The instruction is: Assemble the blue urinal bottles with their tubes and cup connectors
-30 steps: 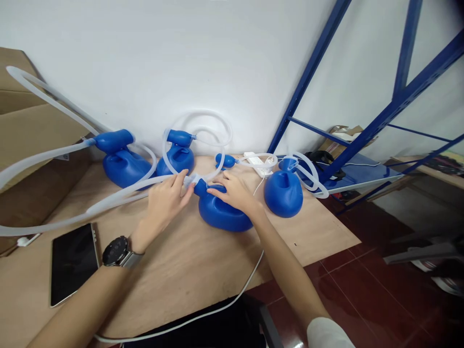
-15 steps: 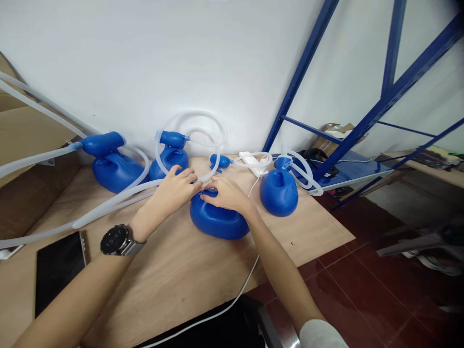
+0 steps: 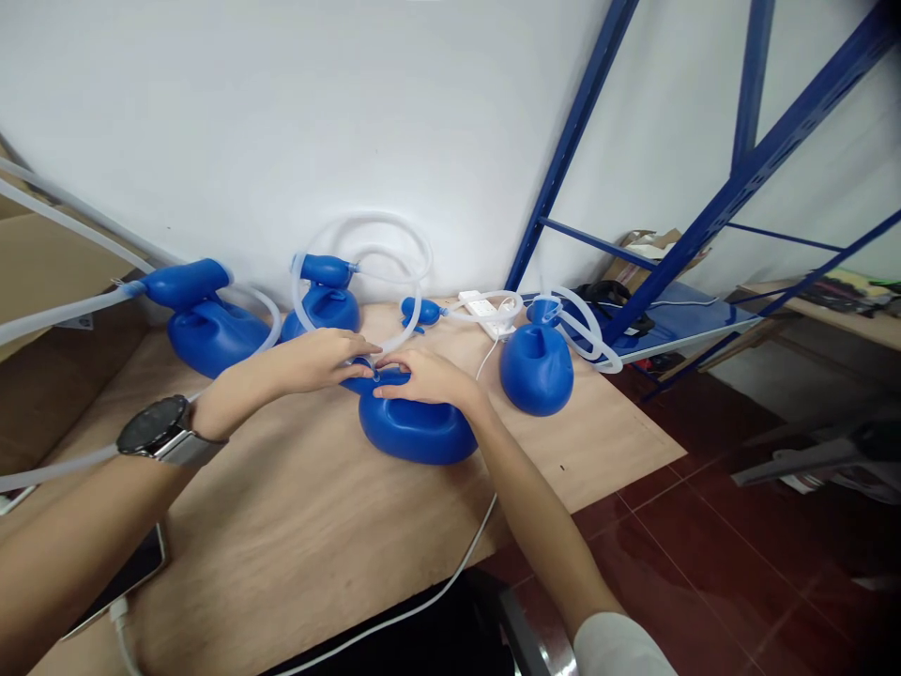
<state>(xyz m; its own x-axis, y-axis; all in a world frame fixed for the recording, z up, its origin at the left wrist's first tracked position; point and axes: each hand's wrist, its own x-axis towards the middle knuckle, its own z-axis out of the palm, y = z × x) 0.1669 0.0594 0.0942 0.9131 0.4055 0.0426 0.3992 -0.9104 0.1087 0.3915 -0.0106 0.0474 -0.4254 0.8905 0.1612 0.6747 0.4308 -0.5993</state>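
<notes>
A blue plastic bottle (image 3: 417,434) with a moulded handle lies on the wooden table in front of me. My right hand (image 3: 429,380) grips it by the neck end, thumb and forefinger curled together. From the other side, my left hand (image 3: 320,361) pinches a blue neck piece (image 3: 358,383) at the bottle's mouth, and the fingertips of both hands nearly meet there. A small clear bit shows between them, too small to make out. Just behind my fingers a translucent hose (image 3: 414,324) loops down. The palms hide most of the neck.
More blue bottles with hoses stand along the wall: one at left (image 3: 215,333), one behind my left hand (image 3: 324,308), one at right (image 3: 537,371). A small blue fitting (image 3: 420,311) lies near a white power strip (image 3: 485,313). A tablet (image 3: 130,573) lies front left; blue shelving (image 3: 563,160) rises at right.
My left hand has dropped from above the hose to the bottle's mouth, its wrist swinging left and flatter. The blue neck piece now shows under its fingers. My right hand stays on the bottle.
</notes>
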